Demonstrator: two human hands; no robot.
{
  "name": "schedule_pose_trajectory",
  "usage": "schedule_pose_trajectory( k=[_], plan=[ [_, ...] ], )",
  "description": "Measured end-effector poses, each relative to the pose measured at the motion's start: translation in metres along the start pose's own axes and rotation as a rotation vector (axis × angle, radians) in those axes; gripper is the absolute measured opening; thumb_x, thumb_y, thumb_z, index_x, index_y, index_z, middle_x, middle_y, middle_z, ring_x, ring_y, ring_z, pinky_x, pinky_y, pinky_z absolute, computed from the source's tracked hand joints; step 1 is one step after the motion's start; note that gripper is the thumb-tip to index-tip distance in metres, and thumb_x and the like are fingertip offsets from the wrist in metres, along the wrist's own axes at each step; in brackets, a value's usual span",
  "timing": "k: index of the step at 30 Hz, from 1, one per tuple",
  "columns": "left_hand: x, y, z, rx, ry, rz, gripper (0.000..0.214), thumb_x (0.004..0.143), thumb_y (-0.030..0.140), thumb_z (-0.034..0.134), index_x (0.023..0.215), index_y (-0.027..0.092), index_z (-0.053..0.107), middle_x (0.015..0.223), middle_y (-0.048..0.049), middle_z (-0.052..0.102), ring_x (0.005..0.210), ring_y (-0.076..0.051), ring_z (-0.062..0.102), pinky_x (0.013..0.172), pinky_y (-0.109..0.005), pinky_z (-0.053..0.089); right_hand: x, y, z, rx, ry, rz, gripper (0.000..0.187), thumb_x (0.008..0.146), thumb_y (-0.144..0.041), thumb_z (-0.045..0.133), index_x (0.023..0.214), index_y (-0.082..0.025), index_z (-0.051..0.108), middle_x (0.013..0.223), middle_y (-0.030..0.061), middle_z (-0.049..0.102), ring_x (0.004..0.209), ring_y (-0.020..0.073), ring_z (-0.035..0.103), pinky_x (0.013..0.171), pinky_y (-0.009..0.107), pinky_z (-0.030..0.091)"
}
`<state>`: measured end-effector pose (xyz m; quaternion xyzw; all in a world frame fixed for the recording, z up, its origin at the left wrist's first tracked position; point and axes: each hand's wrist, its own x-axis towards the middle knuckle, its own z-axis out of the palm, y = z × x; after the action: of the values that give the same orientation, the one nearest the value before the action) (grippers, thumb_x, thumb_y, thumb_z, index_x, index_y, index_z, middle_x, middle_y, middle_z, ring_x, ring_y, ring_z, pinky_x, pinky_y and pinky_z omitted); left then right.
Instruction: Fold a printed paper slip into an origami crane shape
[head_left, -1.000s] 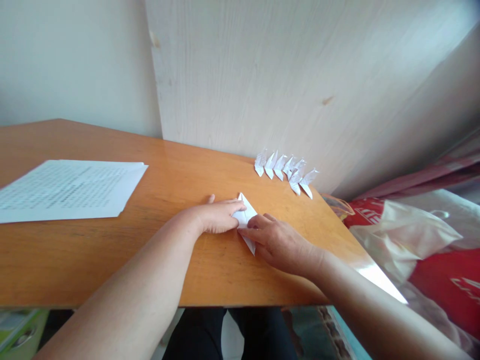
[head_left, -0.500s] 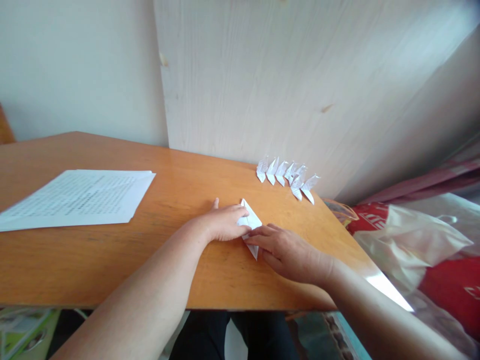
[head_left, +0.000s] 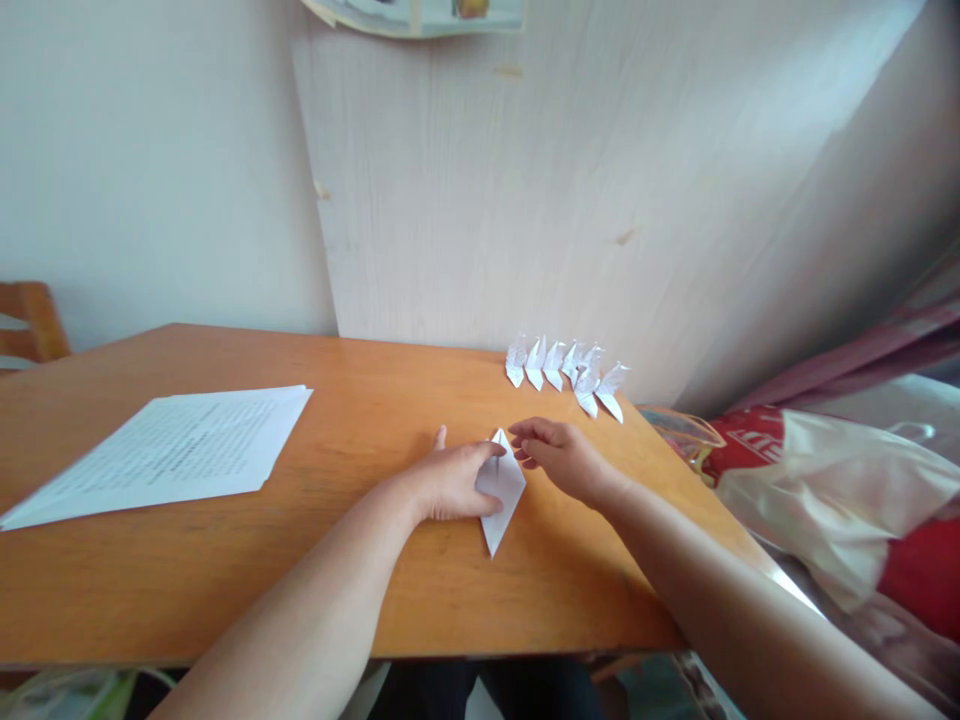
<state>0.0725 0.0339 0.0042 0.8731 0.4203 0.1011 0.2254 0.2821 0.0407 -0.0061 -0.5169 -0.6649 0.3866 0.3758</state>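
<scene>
The right hand [head_left: 561,455] has gone from the lower right part of the paper [head_left: 508,487] up beside its upper tip, baring the right corner. The paper's bottom tip has swung left, now below and slightly left of the top one. The view has tilted up: a poster [head_left: 427,15] enters at top centre, more chair [head_left: 41,318] at the left edge.

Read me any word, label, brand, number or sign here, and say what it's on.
Nothing legible.
Printed sheets: dark lines of text, too small and blurred.
Red bag: white lettering, partly covered and blurred.
Folded paper figures: faint marks, too small to tell.
Folded white paper under the left hand: no readable text.
</scene>
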Motion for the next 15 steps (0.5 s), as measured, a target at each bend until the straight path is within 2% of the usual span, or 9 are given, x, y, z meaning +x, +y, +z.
schedule_pose_trajectory(
  k=[3, 6, 11, 15],
  plan=[
    [0.003, -0.002, 0.001, -0.033, 0.005, -0.01, 0.082, 0.071, 0.041, 0.073, 0.144, 0.032, 0.037, 0.143, -0.0034, 0.057, 0.131, -0.033, 0.053, 0.12, -0.06, -0.006, 0.007, 0.006, 0.011, 0.01, 0.036, -0.028, 0.019, 0.081, -0.015, 0.053, 0.094, -0.018, 0.066, 0.083, 0.002, 0.069, 0.071, 0.0149, 0.063, 0.066, 0.028, 0.051],
    [0.004, -0.006, 0.003, -0.035, -0.002, -0.025, 0.092, 0.07, 0.043, 0.075, 0.149, 0.032, 0.028, 0.151, -0.0053, 0.049, 0.137, -0.032, 0.047, 0.12, -0.059, -0.003, 0.005, 0.012, 0.02, -0.076, 0.026, -0.158, 0.016, 0.081, -0.013, 0.055, 0.092, -0.019, 0.064, 0.08, -0.0001, 0.066, 0.069, 0.0142, 0.06, 0.064, 0.027, 0.048],
    [0.002, -0.009, 0.002, 0.003, 0.004, -0.06, 0.109, 0.07, 0.053, 0.075, 0.156, 0.032, 0.011, 0.16, -0.0085, 0.035, 0.147, -0.032, 0.031, 0.118, -0.062, -0.007, -0.004, 0.018, 0.029, -0.305, -0.091, -0.422, 0.013, 0.084, -0.008, 0.056, 0.082, -0.018, 0.064, 0.086, 0.0015, 0.062, 0.079, 0.0144, 0.059, 0.073, 0.027, 0.045],
    [-0.001, -0.006, 0.001, 0.028, -0.005, -0.097, 0.109, 0.071, 0.058, 0.073, 0.156, 0.031, 0.01, 0.161, -0.0093, 0.033, 0.15, -0.032, 0.024, 0.119, -0.061, -0.006, -0.009, 0.017, 0.03, -0.415, -0.15, -0.479, 0.011, 0.089, -0.011, 0.057, 0.082, -0.018, 0.061, 0.093, 0.0032, 0.059, 0.083, 0.0148, 0.057, 0.077, 0.027, 0.045]
  ],
)
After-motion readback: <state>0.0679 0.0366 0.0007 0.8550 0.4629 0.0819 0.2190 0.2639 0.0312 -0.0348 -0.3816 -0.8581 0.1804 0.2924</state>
